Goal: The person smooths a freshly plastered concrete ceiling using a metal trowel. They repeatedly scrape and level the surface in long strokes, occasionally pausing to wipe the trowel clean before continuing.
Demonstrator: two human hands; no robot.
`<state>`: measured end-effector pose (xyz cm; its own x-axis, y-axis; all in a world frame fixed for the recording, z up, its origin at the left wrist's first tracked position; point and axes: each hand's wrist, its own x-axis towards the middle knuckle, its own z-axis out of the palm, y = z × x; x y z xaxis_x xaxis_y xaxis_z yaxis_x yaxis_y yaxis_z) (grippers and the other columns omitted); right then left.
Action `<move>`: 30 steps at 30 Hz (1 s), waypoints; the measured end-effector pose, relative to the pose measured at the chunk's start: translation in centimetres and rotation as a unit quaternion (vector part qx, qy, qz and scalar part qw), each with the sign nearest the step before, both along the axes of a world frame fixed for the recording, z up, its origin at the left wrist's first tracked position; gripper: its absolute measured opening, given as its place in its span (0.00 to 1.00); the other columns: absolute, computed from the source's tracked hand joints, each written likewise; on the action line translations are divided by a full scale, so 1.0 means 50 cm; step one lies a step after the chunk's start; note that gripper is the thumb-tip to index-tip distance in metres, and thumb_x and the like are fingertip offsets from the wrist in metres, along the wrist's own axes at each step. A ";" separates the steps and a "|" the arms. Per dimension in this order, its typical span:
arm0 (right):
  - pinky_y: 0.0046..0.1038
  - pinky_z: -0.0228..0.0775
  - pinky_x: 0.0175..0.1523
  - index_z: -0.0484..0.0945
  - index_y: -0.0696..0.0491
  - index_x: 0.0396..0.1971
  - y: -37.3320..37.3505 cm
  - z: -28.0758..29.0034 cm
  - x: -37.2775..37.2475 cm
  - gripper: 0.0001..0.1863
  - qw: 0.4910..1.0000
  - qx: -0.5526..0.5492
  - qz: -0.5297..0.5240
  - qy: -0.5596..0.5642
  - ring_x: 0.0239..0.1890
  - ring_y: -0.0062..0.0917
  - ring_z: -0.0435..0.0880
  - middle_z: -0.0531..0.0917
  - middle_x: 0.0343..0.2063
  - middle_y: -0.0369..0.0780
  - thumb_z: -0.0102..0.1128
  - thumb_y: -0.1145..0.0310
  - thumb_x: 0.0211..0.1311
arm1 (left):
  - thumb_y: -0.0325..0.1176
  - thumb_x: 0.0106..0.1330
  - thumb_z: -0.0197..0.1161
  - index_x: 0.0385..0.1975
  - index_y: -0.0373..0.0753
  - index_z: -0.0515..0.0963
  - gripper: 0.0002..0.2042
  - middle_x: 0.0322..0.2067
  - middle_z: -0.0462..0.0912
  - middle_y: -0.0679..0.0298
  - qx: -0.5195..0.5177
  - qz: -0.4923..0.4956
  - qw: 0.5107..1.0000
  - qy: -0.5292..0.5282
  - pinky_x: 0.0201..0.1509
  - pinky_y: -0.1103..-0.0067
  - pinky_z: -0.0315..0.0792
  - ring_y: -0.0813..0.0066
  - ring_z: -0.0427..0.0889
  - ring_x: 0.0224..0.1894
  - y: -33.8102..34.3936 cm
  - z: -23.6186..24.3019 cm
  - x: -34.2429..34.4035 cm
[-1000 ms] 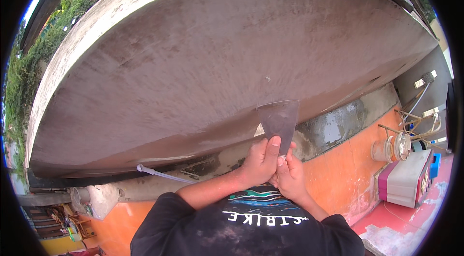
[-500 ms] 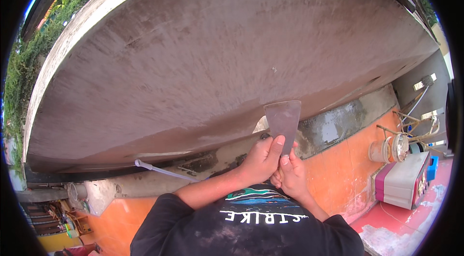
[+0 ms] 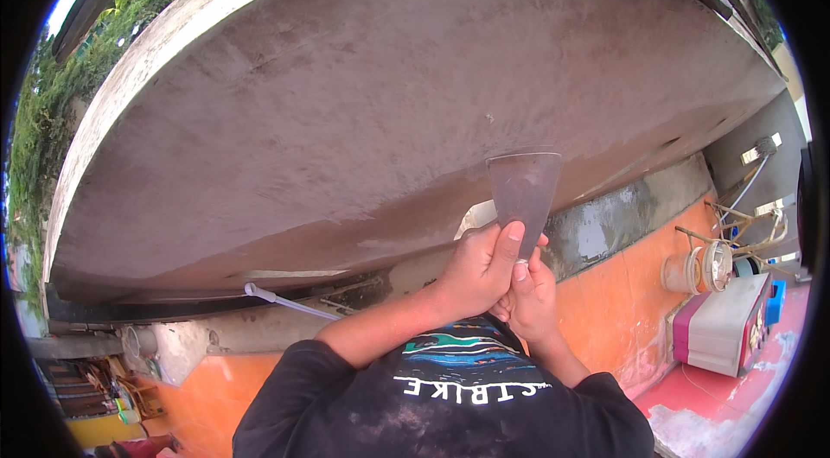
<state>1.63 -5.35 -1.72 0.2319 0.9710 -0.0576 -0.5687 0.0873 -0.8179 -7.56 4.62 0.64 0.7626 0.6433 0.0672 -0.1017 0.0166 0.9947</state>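
Observation:
A wide-bladed scraper (image 3: 527,190) is held upright between my two hands, its broad edge pointing away from me. My left hand (image 3: 482,268) is closed round the lower blade and neck, with the thumb laid along the metal. Just to its right, my right hand (image 3: 529,295) is closed round the handle, most of which the fingers hide. Beyond the blade rises a large grey-brown plastered wall (image 3: 346,104), smeared and darker along its lower part. Whether the blade's edge touches it, I cannot tell.
A white pipe-like rod (image 3: 290,302) sticks out left of my arm. On the right stand a dirty bucket (image 3: 716,266), a white box with a purple stripe (image 3: 718,324) and wooden poles (image 3: 735,229). An orange surface (image 3: 605,311) runs below the wall, beside a wet grey strip (image 3: 592,233).
Both hands have moved the scraper up and slightly right, farther from my body and toward the wall. My grip looks the same.

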 end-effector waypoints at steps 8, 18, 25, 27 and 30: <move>0.19 0.59 0.21 0.69 0.55 0.40 -0.034 -0.046 -0.005 0.10 0.995 -0.096 0.014 -0.002 0.15 0.14 0.66 0.70 0.17 0.32 0.44 0.65 0.77 | 0.47 0.80 0.38 0.43 0.31 0.78 0.25 0.30 0.81 0.65 -0.066 0.010 0.997 0.032 0.40 0.79 0.75 0.80 0.79 0.33 -0.028 -0.065 -0.008; 0.17 0.60 0.19 0.69 0.55 0.45 0.002 -0.022 -0.019 0.14 0.992 -0.006 -0.006 -0.123 0.14 0.14 0.68 0.74 0.21 0.35 0.39 0.61 0.78 | 0.47 0.79 0.38 0.39 0.31 0.78 0.25 0.27 0.80 0.67 -0.053 0.045 0.998 -0.005 0.39 0.79 0.75 0.80 0.78 0.31 -0.018 -0.010 -0.009; 0.18 0.58 0.19 0.69 0.54 0.42 -0.028 -0.018 0.007 0.11 0.999 -0.039 -0.010 -0.036 0.15 0.12 0.66 0.71 0.19 0.32 0.43 0.62 0.77 | 0.49 0.79 0.40 0.41 0.31 0.79 0.26 0.29 0.81 0.66 -0.056 0.036 0.998 -0.002 0.40 0.80 0.74 0.80 0.79 0.33 -0.040 -0.017 0.019; 0.18 0.57 0.20 0.69 0.54 0.40 -0.038 -0.026 0.005 0.09 0.998 -0.061 -0.006 -0.016 0.15 0.12 0.65 0.69 0.18 0.30 0.43 0.65 0.77 | 0.48 0.79 0.40 0.41 0.31 0.79 0.26 0.29 0.81 0.66 -0.080 0.041 0.996 0.002 0.40 0.80 0.74 0.80 0.79 0.33 -0.049 -0.036 0.017; 0.18 0.57 0.20 0.69 0.54 0.39 -0.048 -0.042 -0.008 0.08 0.997 -0.076 0.000 -0.007 0.15 0.12 0.65 0.69 0.17 0.30 0.43 0.66 0.77 | 0.48 0.79 0.40 0.40 0.31 0.78 0.26 0.29 0.81 0.66 -0.095 0.053 0.994 -0.004 0.40 0.80 0.74 0.80 0.78 0.33 -0.065 -0.062 0.003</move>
